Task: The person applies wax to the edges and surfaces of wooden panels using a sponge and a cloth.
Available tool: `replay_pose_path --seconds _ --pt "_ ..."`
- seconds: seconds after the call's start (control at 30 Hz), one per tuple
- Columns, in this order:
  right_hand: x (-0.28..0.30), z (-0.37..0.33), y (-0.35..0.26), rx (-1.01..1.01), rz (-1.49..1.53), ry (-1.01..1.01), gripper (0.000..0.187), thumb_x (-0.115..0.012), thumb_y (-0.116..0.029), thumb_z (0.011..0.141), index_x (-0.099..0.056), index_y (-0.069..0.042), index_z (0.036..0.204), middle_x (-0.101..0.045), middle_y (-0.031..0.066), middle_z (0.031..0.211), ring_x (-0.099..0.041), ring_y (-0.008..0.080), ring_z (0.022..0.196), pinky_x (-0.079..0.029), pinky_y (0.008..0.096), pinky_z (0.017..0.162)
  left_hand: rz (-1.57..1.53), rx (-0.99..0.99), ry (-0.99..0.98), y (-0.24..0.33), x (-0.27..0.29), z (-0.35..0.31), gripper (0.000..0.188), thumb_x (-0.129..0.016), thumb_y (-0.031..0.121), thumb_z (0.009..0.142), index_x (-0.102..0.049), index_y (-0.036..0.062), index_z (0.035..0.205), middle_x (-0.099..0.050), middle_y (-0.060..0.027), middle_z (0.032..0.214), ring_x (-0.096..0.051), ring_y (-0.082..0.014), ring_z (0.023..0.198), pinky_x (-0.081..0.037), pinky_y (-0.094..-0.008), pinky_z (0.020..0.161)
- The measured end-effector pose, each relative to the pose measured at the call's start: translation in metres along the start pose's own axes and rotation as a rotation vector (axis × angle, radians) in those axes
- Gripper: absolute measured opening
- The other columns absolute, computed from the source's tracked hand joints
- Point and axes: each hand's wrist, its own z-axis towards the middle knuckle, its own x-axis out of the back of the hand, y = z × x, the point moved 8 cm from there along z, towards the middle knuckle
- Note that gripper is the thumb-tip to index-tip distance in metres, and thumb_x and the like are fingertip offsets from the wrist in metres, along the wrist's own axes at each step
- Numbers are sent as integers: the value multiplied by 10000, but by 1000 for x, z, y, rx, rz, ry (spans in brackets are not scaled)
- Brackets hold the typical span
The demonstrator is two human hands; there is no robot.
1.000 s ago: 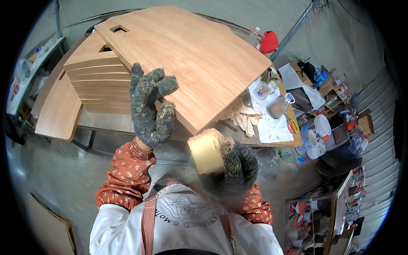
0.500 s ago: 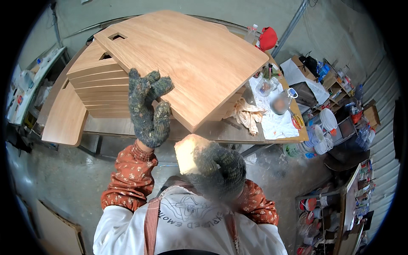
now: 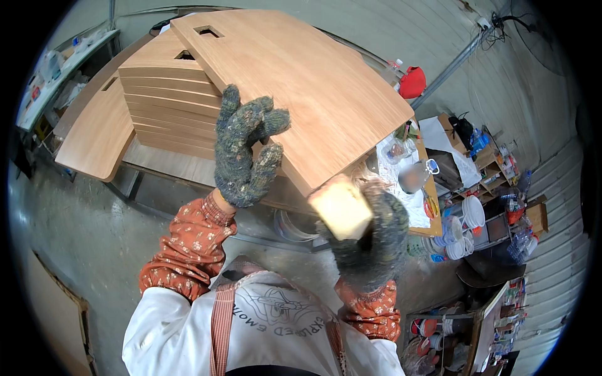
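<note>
A large light-brown wooden board [image 3: 301, 81] with a rectangular cutout lies on top of a stack of similar boards [image 3: 166, 103]. My left hand [image 3: 246, 150], in a dark grey knit glove, grips the board's near left edge, its fingers curled over the rim. My right hand [image 3: 379, 241], in a matching glove and blurred by motion, holds a pale yellow sponge-like block [image 3: 342, 208]. The block is at the board's near right edge, close to the front corner; I cannot tell whether it touches the wood.
Another wooden board [image 3: 94, 141] lies left of the stack on the workbench. On the right are a white cloth [image 3: 417, 210], a clear jug [image 3: 414, 177], and a red cap [image 3: 412, 83]. White buckets [image 3: 472, 212] and a cluttered shelf [image 3: 486, 326] stand farther right.
My right hand has moved up and right with the block, from in front of the board's corner to its near right edge. My left hand stays on the board's edge. The view has shifted.
</note>
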Motion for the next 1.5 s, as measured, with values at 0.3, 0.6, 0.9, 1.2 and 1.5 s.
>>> replay_pose_path --seconds 0.3,0.6,0.9,1.2,1.5 --pt "9 8 3 -10 -48 18 597 -774 -221 716 -514 -33 1220 -595 177 1140 -599 317 1008 -488 413 844 -4 -9 8 0 0 1 509 -555 103 862 -371 51 1334 -642 -98 1109 -578 -233 1130 -50 -486 1159" --pt "0 3 -3 51 -17 -93 461 -703 -229 778 -541 -81 1183 -566 175 1114 -592 334 976 -491 450 827 12 3 14 -3 -1 -2 485 -559 127 865 -397 43 1314 -653 -80 1088 -571 -218 1128 -64 -479 1158" --pt "5 -1 -5 -21 -30 33 692 -864 -237 634 -521 -30 1198 -589 141 1137 -569 295 1069 -442 422 934 19 25 25 -1 0 1 417 -559 162 866 -465 42 1254 -663 -75 1068 -555 -222 1147 -81 -477 1159" --pt "5 -19 12 -152 -86 54 640 -832 -218 675 -525 -10 1196 -594 156 1117 -585 290 1030 -466 388 873 78 71 -57 0 -2 1 429 -495 246 927 -394 62 1301 -653 -79 1073 -487 -239 1225 -49 -514 1154" --pt "-5 -43 23 -302 104 133 688 -840 -191 683 -489 13 1238 -582 144 1127 -574 262 1051 -476 389 901 92 25 42 5 3 7 315 -558 218 853 -592 56 1121 -664 -64 1054 -554 -261 1127 -135 -504 1145"
